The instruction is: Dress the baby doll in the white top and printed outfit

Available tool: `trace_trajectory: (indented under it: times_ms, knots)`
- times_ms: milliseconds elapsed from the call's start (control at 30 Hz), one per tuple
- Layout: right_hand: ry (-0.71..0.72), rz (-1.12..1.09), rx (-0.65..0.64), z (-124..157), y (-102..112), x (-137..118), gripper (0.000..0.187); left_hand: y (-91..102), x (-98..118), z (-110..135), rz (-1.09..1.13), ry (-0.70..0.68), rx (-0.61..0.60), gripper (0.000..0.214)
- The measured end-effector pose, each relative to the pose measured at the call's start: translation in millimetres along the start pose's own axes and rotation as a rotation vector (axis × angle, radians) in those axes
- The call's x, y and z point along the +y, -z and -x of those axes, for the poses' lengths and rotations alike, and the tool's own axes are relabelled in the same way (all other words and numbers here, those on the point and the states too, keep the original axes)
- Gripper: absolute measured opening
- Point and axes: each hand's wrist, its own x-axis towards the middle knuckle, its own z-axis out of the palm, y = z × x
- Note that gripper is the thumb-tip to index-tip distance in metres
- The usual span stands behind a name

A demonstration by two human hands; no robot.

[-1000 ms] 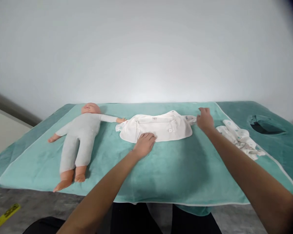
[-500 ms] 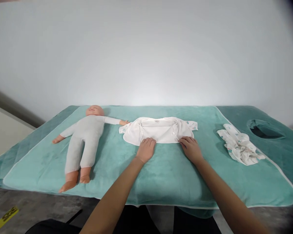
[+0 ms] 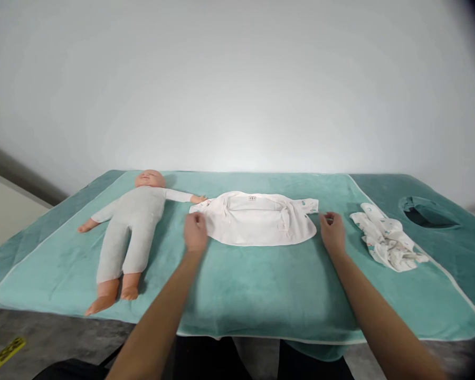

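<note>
Counted: one doll (image 3: 132, 221), one white garment (image 3: 257, 224) bearing one label (image 3: 252, 198), one crumpled cloth bundle (image 3: 391, 240) — not countable by piece. Recorded also: one left hand (image 3: 195, 232), one right hand (image 3: 333, 232), one yellow strip (image 3: 3, 358), one dark opening (image 3: 425, 218).

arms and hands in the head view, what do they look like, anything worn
Left hand and right hand are ungloved, slightly blurred, so rings are hard to rule out. Both forearms are bare: no sleeves, watch or bracelet shows.

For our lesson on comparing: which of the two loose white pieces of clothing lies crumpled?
The bundle right of the right hand: its cloth is bunched in folds, while the shirt to that hand's left lies spread out.
</note>
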Motion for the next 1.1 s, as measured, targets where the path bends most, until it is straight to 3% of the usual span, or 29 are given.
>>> trace_trajectory:
  times_ms: [33,100,200,333,433,533,667,933,1100]
  knots:
    - [-0.056,0.016,-0.028,-12.6,2.1,2.4,0.052,5.3,-12.2,-14.7,-0.020,0.138,0.003,0.031]
    - [-0.092,0.087,-0.108,-32.5,4.6,2.1,0.050,11.8,-33.5,-39.9,-0.045,0.217,-0.020,0.038]
    - [-0.072,0.175,-0.184,-49.2,1.1,-6.1,0.044,10.2,-51.9,-64.9,-0.109,0.206,-0.112,0.046]
    - [-0.006,0.120,-0.201,-58.4,-12.1,-10.0,0.031,-2.6,-56.4,-83.5,-0.144,0.141,-0.189,0.040]
    - [-0.021,0.000,-0.147,-61.6,-18.4,-4.7,0.030,-8.9,-54.8,-88.6,-0.106,0.083,-0.173,0.027]
    - [-0.079,-0.106,-0.034,-62.4,-19.0,-2.8,0.034,-11.5,-53.5,-88.1,-0.065,0.045,-0.054,0.027]
    - [0.002,-0.056,0.087,-65.7,-21.5,-11.3,0.033,-17.5,-55.3,-90.0,-0.053,0.024,0.084,0.028]
    - [-0.010,0.023,0.061,-87.3,-49.0,-18.6,0.031,-27.7,-57.7,-101.4,-0.090,0.015,0.142,0.034]
    - [0.010,0.120,0.114,-92.7,-57.6,-25.3,0.030,-31.8,-55.6,-107.9,-0.114,0.008,0.156,0.033]
